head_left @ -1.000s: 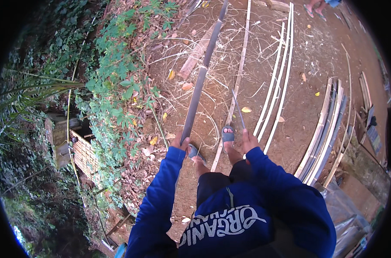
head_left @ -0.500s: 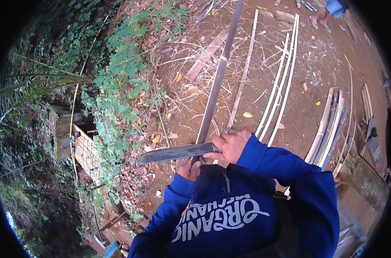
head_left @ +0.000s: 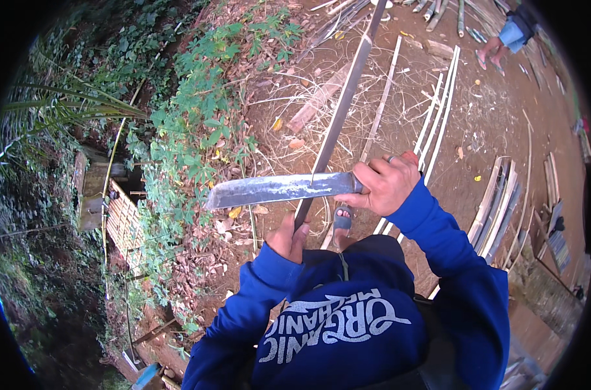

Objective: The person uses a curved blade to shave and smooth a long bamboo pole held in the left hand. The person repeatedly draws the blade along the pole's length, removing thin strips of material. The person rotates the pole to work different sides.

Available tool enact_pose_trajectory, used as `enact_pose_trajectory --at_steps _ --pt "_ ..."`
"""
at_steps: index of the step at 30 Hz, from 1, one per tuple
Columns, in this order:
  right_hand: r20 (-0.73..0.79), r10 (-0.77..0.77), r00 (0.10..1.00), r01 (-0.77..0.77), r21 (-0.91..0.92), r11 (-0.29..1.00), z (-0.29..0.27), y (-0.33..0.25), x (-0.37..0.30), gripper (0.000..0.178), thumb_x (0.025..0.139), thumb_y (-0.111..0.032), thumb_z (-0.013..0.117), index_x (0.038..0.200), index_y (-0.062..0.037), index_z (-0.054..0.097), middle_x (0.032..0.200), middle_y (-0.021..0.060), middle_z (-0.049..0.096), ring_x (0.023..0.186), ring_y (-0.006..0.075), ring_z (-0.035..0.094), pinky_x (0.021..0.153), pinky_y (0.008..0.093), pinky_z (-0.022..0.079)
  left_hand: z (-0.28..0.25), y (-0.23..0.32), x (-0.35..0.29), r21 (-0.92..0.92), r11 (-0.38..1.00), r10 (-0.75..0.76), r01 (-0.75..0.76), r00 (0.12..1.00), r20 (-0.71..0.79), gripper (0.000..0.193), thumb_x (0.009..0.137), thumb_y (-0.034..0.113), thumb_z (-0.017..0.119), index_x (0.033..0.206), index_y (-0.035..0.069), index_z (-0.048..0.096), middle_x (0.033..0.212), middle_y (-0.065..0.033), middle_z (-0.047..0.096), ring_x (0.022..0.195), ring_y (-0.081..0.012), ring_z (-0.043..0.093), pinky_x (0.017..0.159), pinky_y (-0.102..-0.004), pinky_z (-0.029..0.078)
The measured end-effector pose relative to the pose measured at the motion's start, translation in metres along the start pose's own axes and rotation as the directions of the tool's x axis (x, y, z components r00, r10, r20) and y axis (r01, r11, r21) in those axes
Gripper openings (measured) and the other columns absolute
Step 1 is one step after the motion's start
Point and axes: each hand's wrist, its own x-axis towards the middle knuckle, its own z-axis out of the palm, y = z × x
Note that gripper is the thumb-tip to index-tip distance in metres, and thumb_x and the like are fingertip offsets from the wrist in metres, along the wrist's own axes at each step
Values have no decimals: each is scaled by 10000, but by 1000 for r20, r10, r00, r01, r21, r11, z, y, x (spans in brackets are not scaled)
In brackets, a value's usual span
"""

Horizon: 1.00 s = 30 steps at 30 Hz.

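Note:
A long dark bamboo strip (head_left: 340,117) runs away from me over the dirt, its near end gripped in my left hand (head_left: 288,237). My right hand (head_left: 386,185) is closed round the handle of a machete (head_left: 276,190), with a ring on one finger. The broad grey blade lies crosswise over the strip and points left, just beyond my left hand. Its handle is mostly hidden by my fingers. Below the blade, my sandalled foot (head_left: 342,218) shows on the ground.
Pale split strips (head_left: 442,107) lie on the dirt to the right, with a stack of bamboo slats (head_left: 497,205) nearer me. Thin shavings and a flat board (head_left: 318,97) lie ahead. Green plants (head_left: 198,110) line the left. Another person's legs (head_left: 494,52) are at the far right.
The machete and my right hand have moved away from me along the strip and slightly right. The blade's face is now turned more into view. My left hand keeps its hold.

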Motion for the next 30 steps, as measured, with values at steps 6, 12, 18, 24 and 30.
enact_pose_trajectory --at_steps 6,12,18,24,30 --pt "56 664 745 -661 -71 747 -19 90 9 517 845 -615 526 712 -115 527 506 60 520 407 248 533 382 408 412 3 -9 -43 85 984 162 -155 983 -83 247 898 90 566 1131 21 527 682 -155 626 622 -362 643 547 -385 491" --pt "195 496 847 -530 217 820 -3 7 -8 476 853 -544 590 748 -81 550 482 41 490 447 217 546 434 352 433 -11 -9 -36 -176 977 -85 121 977 198 207 948 186 518 1066 23 564 608 3 519 503 -73 470 471 -234 389" --pt "182 744 643 -425 893 149 38 -56 3 290 765 -214 786 768 -14 576 544 -7 532 447 78 485 413 265 405 -17 3 -19 -344 921 -34 182 918 395 314 942 171 529 1190 -7 453 717 -41 561 540 -96 528 504 -242 444" --pt "519 623 585 -303 853 -426 40 -27 12 256 767 -77 754 842 -48 510 624 32 539 440 94 486 382 241 405 -35 -72 -22 -661 546 280 515 631 723 796 833 319 689 1407 2 239 1206 -214 518 1085 -244 575 893 -373 505" --pt "486 573 660 -210 852 -480 49 16 30 156 818 -59 696 879 -13 560 638 8 499 486 79 449 428 240 404 -39 -108 -82 -533 689 171 491 605 778 635 877 249 651 1373 10 335 1035 -106 585 1023 -167 562 898 -327 453"
